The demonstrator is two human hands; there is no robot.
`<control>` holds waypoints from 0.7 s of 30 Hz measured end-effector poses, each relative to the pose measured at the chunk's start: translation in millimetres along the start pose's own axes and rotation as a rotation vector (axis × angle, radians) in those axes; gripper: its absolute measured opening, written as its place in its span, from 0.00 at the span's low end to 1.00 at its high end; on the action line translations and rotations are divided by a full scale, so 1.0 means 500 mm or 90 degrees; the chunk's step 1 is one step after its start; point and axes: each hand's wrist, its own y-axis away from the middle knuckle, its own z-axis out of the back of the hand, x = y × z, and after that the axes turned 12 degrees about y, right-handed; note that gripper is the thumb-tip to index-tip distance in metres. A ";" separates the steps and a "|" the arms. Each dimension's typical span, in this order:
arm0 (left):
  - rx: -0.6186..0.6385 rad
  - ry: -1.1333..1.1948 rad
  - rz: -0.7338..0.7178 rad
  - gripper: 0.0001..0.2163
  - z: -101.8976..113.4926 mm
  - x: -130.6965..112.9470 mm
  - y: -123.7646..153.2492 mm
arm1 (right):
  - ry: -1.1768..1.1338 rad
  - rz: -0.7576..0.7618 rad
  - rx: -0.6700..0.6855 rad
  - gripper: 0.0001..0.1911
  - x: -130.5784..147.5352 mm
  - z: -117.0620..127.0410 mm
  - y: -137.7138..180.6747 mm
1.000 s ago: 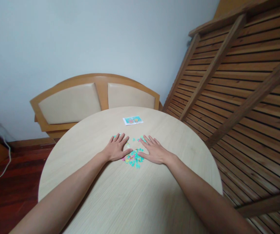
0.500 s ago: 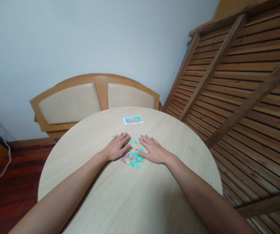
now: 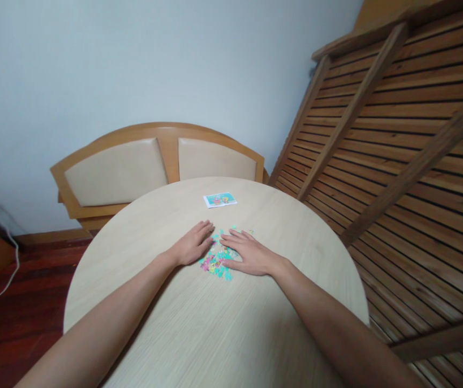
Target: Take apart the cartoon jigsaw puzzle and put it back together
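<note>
A small heap of teal, pink and yellow puzzle pieces [image 3: 217, 262] lies in the middle of a round pale wooden table [image 3: 183, 328]. My left hand [image 3: 192, 245] lies flat on the table against the heap's left side, fingers stretched out and close together. My right hand [image 3: 245, 252] lies flat on the right side of the heap, fingers spread and covering some pieces. The fingertips of both hands nearly meet above the heap. A few loose pieces [image 3: 249, 233] sit just beyond my right hand.
A small printed picture card [image 3: 219, 200] lies farther back on the table. Behind the table stands a wooden bench with two beige cushions [image 3: 156, 161]. A slatted wooden frame [image 3: 397, 140] leans at the right. A white cable [image 3: 1, 275] hangs at the left.
Both hands have slid inward toward each other, pushing the scattered pieces into a tighter heap; the left hand's fingers have closed together.
</note>
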 end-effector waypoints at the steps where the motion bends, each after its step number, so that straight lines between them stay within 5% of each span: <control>1: -0.026 0.026 -0.002 0.25 0.001 0.003 -0.003 | 0.003 -0.003 -0.006 0.37 -0.003 0.000 0.000; 12: -0.189 0.110 0.034 0.18 0.013 0.055 -0.014 | 0.057 -0.056 -0.062 0.35 -0.031 -0.011 -0.001; 16: -0.200 0.085 0.055 0.17 0.025 0.052 -0.011 | 0.058 -0.074 -0.066 0.34 -0.032 -0.011 0.001; 21: -0.120 0.004 -0.055 0.21 0.031 0.023 0.002 | 0.070 -0.059 -0.077 0.30 -0.041 -0.017 0.000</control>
